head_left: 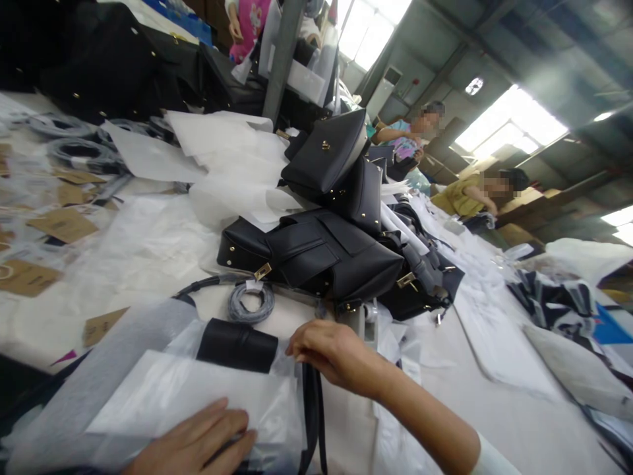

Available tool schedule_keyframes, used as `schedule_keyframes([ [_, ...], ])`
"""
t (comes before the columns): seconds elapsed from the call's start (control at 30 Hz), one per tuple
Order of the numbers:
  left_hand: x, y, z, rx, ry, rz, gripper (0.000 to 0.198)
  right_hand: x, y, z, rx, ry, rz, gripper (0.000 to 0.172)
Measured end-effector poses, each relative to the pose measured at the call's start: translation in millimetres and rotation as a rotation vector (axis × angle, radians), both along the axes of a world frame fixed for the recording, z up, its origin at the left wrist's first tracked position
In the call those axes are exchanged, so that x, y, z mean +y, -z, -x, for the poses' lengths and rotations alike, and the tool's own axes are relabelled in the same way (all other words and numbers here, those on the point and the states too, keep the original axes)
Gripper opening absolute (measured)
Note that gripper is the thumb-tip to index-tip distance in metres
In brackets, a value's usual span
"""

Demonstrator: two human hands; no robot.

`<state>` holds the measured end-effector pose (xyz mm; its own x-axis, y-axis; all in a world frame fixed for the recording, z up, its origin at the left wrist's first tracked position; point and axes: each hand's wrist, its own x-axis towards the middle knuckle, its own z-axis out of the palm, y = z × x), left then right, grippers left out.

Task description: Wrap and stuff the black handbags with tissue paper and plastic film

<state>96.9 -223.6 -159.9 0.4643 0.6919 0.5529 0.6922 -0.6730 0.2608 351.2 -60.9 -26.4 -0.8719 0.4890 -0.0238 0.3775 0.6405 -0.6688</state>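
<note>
My left hand (198,441) lies with its fingers stretched out on a white paper sheet (198,389), which rests over a bag wrapped in thin translucent plastic (163,336). A black leather flap or handle (237,344) shows above the sheet's far edge. To the right, my right hand (333,353) has its fingertips pinched together at the translucent plastic, close to the leather part's right end. Black straps (312,415) hang down below that hand. Just beyond the wrapped bag lies a coiled grey-wrapped strap (250,303) with a white tag.
Black handbags (316,254) with gold-coloured fittings are piled ahead. White paper sheets (237,152), brown tags (62,225) and more coiled straps (82,153) lie at the left. White wrapping (494,330) covers the right side. Several people work farther back.
</note>
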Motion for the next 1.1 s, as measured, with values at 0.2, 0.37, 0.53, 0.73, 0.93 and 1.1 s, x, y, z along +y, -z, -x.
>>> schedule_keyframes([
  [0.2, 9.5, -14.4, 10.5, 0.14, 0.132, -0.062, 0.048, -46.2, -4.0, 0.0, -0.057, 0.312, -0.098, 0.017],
  [0.37, 10.9, -23.1, 9.3, 0.168, 0.208, 0.021, 0.042, -101.4, -8.7, -2.6, -0.072, 0.427, -0.052, 0.036],
  [0.53, 9.5, -29.4, 9.7, 0.111, 0.201, 0.088, 0.05, -122.2, 0.3, -10.3, -0.144, 0.314, -0.141, 0.058],
  [0.73, 6.6, -33.2, 3.3, 0.145, 0.124, 0.089, 0.06, -94.9, 14.3, -2.4, -0.334, 0.137, -0.443, 0.044],
  [0.93, 8.8, -27.3, 0.7, 0.217, 0.151, -0.066, 0.055, -51.6, 11.9, -0.7, -0.34, -0.027, -0.522, 0.016],
  [1.1, 7.3, -12.7, -2.9, 0.167, 0.126, -0.158, 0.053, -18.7, 15.2, -6.9, -0.223, -0.132, -0.434, 0.017],
])
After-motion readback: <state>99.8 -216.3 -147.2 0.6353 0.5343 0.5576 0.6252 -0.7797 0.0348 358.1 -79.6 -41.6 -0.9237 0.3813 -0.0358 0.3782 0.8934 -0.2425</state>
